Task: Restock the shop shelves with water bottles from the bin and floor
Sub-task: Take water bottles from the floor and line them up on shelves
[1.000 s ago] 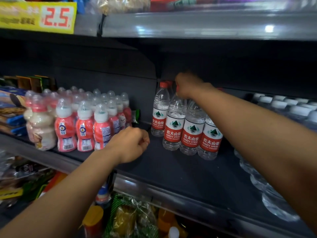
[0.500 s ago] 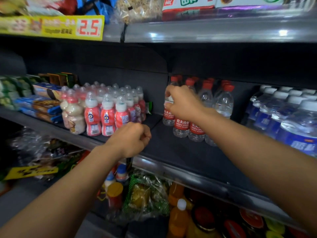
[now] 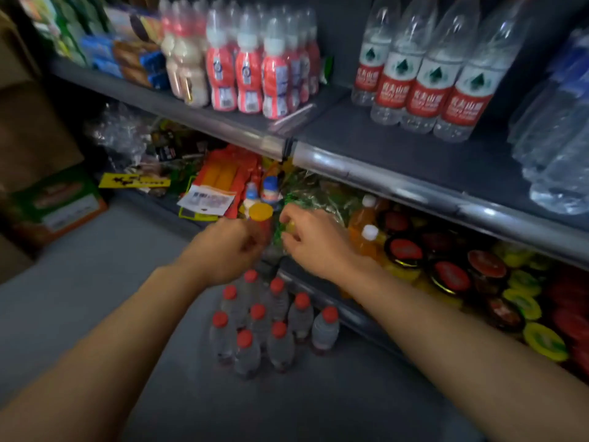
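Both arms reach forward and down over a cluster of red-capped water bottles (image 3: 271, 323) standing upright on the grey floor (image 3: 79, 282), close against the foot of the shelving. The left hand (image 3: 223, 250) hangs above the cluster with its fingers curled into a loose fist, its grip holding nothing. The right hand (image 3: 314, 240) hovers beside it, fingers bent downward and relaxed, also holding nothing; the blur hides finer detail. On the middle shelf (image 3: 382, 148) stands a row of four water bottles with red labels (image 3: 424, 81), upright and touching one another. Left of them are small pink drink bottles (image 3: 255, 68), and at the far right, clear bottles with blue labels (image 3: 557, 122). The lower shelf holds orange drinks (image 3: 366, 231) and dark-lidded tubs (image 3: 446, 272).
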The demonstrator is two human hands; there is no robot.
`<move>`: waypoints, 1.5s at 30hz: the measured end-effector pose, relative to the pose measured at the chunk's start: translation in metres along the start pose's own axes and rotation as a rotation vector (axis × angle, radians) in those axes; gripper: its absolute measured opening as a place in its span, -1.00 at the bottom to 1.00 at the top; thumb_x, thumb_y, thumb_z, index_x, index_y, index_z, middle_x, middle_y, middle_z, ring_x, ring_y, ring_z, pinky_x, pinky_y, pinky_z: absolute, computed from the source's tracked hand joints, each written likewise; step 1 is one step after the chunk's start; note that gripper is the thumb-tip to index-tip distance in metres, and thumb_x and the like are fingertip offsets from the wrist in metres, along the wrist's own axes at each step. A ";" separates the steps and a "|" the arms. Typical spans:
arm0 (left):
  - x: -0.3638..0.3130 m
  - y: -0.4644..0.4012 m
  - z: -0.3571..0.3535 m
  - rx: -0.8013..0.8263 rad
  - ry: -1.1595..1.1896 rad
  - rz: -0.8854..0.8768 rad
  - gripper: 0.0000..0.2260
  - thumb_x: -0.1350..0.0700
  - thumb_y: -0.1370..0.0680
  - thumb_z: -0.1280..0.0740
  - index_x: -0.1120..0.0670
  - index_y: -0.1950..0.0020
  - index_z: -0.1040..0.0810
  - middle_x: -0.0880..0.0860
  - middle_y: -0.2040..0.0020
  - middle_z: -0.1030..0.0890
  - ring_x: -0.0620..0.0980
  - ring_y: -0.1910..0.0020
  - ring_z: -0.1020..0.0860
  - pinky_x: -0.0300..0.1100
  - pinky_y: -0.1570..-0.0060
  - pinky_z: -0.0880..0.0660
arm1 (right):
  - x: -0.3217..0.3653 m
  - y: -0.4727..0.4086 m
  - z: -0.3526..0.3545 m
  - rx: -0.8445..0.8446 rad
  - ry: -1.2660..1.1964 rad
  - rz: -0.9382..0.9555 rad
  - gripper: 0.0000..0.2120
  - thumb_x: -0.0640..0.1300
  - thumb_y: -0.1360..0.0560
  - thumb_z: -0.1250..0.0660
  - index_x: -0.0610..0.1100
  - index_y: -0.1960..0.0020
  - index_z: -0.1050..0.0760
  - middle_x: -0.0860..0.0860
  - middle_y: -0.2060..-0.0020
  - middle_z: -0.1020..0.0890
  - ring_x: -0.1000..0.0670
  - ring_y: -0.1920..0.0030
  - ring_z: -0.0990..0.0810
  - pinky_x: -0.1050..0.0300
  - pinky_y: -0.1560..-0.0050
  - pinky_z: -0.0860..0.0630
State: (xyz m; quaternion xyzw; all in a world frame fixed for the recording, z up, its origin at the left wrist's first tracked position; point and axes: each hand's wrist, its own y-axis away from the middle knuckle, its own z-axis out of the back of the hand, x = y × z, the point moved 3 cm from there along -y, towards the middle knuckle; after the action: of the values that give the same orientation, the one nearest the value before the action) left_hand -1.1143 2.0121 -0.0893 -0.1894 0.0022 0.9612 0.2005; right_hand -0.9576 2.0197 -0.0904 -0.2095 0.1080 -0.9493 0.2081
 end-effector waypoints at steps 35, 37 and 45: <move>0.065 0.143 -0.326 0.781 -0.003 0.308 -0.81 0.09 -0.55 -0.24 0.03 -0.12 -0.58 0.13 -0.17 -0.58 0.17 -0.15 -0.54 -0.04 -0.14 -0.49 | -0.061 0.094 -0.210 0.515 -0.036 -0.017 -0.75 -0.12 -0.52 -0.29 -0.17 -0.14 -0.33 -0.08 0.18 -0.43 -0.08 0.18 -0.46 0.10 0.27 -0.30; 0.065 0.137 -0.317 0.745 -0.010 0.303 -0.80 0.08 -0.56 -0.24 0.03 -0.13 -0.58 0.13 -0.18 -0.58 0.17 -0.16 -0.54 -0.05 -0.13 -0.48 | -0.063 0.097 -0.206 0.511 -0.056 -0.035 -0.79 -0.12 -0.52 -0.30 -0.13 -0.06 -0.32 -0.06 0.18 -0.44 -0.06 0.19 -0.47 0.10 0.30 -0.32; 0.050 0.119 -0.246 0.556 -0.053 0.266 -0.79 0.05 -0.57 -0.24 0.04 -0.15 -0.57 0.14 -0.21 -0.56 0.17 -0.18 -0.52 -0.03 -0.14 -0.47 | -0.049 0.090 -0.141 0.427 -0.079 -0.059 -0.77 -0.07 -0.43 -0.36 -0.18 0.11 -0.37 -0.10 0.24 -0.47 -0.13 0.21 -0.47 0.02 0.31 -0.31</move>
State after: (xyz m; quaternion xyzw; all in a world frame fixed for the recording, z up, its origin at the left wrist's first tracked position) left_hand -1.1131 1.9023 -0.3447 -0.1002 0.2847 0.9462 0.1169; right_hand -0.9483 1.9776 -0.2595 -0.2007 -0.1099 -0.9473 0.2241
